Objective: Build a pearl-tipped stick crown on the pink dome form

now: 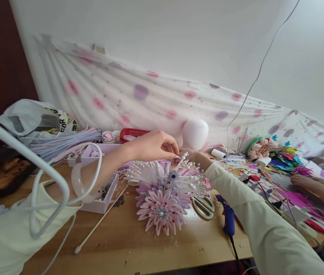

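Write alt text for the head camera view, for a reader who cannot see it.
The left hand pinches the pearl stems of a pink and lilac flower ornament on a wooden table, and the right hand touches them from behind. Scissors and a blue glue gun lie beside it; another person's hand rests far right.

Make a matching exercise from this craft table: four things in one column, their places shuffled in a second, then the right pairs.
Things
1. blue hot glue gun
2. red plastic mesh basket
3. white foam egg shape
4. thin wooden stick

Places
A. behind the left hand, far back
B. flat on the wooden table, left of the pink-and-lilac flower headpiece with pearl sprays
C. just right of the pale-handled scissors
D. against the spotted cloth, behind the right hand

Pairs: 1-C, 2-A, 3-D, 4-B
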{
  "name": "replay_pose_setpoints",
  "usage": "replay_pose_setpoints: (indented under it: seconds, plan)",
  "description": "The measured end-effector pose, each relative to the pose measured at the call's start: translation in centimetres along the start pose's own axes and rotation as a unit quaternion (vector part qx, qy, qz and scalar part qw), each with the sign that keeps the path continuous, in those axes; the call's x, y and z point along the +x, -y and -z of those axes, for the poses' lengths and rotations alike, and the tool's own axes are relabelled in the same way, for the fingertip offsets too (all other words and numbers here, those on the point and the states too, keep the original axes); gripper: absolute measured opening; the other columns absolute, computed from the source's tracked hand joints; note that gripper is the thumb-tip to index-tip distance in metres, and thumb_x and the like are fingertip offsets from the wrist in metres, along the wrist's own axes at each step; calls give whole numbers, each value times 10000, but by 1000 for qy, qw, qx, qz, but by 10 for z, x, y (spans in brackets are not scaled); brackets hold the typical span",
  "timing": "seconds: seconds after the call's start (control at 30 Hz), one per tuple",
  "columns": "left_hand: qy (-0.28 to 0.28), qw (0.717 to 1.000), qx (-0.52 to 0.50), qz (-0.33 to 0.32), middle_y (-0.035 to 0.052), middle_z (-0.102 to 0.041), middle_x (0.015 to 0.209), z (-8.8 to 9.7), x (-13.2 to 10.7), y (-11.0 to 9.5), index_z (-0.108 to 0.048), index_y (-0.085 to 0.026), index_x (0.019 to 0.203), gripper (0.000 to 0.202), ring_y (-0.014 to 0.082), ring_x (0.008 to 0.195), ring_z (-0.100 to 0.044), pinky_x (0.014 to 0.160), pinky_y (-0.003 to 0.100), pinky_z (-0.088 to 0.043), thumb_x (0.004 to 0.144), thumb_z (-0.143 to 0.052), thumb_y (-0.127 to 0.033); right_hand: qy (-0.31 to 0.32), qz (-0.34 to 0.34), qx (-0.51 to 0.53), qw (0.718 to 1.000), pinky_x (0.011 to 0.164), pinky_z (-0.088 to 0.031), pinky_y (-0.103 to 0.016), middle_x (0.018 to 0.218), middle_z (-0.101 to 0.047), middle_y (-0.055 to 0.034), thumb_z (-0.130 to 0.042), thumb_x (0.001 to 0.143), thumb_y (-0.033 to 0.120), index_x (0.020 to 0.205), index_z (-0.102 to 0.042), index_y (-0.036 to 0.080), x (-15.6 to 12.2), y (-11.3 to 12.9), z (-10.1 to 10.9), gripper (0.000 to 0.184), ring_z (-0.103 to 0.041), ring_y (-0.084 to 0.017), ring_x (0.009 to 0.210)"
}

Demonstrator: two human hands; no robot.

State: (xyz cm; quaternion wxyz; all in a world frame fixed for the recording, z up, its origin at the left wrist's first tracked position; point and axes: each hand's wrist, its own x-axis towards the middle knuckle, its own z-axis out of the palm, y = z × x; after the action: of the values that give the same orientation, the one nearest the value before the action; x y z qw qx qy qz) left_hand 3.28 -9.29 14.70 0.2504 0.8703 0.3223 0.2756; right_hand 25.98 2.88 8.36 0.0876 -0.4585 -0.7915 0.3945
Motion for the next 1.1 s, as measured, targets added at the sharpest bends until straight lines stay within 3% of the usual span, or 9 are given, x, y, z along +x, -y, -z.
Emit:
replay_pose_setpoints:
  seconds: [0.13, 0.3, 0.47, 0.57, 0.73, 0.9, 1.1]
  plan:
    - [-63, 997, 21, 32, 61, -771, 1114, 5, -9, 16, -709, -183, 1094, 271, 204, 1033, -709, 864, 297, -524, 884, -578, -295, 29, 1, 56, 998, 684, -554, -245, 878, -729, -39, -717, 767, 229, 1035, -726, 172, -3, 9, 8, 274, -664, -143, 749]
    - [-131, 988, 65, 48, 49, -751, 1134, 1, -29, 30, -695, -196, 1070, 298, 216, 1060, -682, 941, 329, -505, 786, -650, -275, 21, 17, 83, 996, 707, -541, -232, 955, -739, -45, -744, 728, 242, 1001, -739, 181, -18, 26, 19, 279, -648, -129, 776]
    - [-190, 969, 145, 64, 107, -706, 1207, -19, -34, 34, -642, -182, 1155, 506, 289, 1109, -652, 949, 385, -499, 714, -759, -401, -82, 140, 14, 987, 957, -514, -335, 1192, -707, -69, -729, 790, 338, 1064, -726, 215, -37, 64, 25, 300, -651, -196, 1063]
    - [-189, 969, 134, 91, 124, -694, 1245, -28, -32, 34, -602, -175, 1207, 508, 316, 1138, -645, 923, 394, -498, 745, -722, -351, -91, 208, -94, 969, 1029, -473, -381, 1137, -723, -57, -685, 833, 356, 1038, -722, 209, -45, 97, 19, 255, -651, -206, 1080]
    - [-176, 976, 64, 110, 71, -753, 1025, -29, -32, 39, -661, -184, 965, 258, 272, 970, -695, 805, 340, -510, 713, -691, -229, 37, 201, -223, 953, 924, -517, -346, 1096, -731, -56, -672, 790, 154, 1048, -696, 183, -44, 132, -7, 262, -673, -211, 1030]
    - [-192, 976, 6, 106, 26, -730, 889, -27, -36, 44, -609, -191, 928, 304, 240, 861, -698, 723, 316, -491, 657, -743, -228, 44, 170, -298, 938, 857, -520, -316, 1015, -734, -62, -708, 712, 62, 1012, -692, 151, -32, 138, -32, 313, -670, -210, 928]
    - [-189, 976, -17, 103, 29, -743, 892, -29, -37, 47, -569, -197, 1034, 394, 249, 877, -708, 729, 326, -485, 674, -723, -244, 27, 184, -278, 942, 811, -508, -284, 952, -743, -31, -671, 753, 94, 1099, -697, 185, -30, 128, -34, 358, -661, -187, 896]
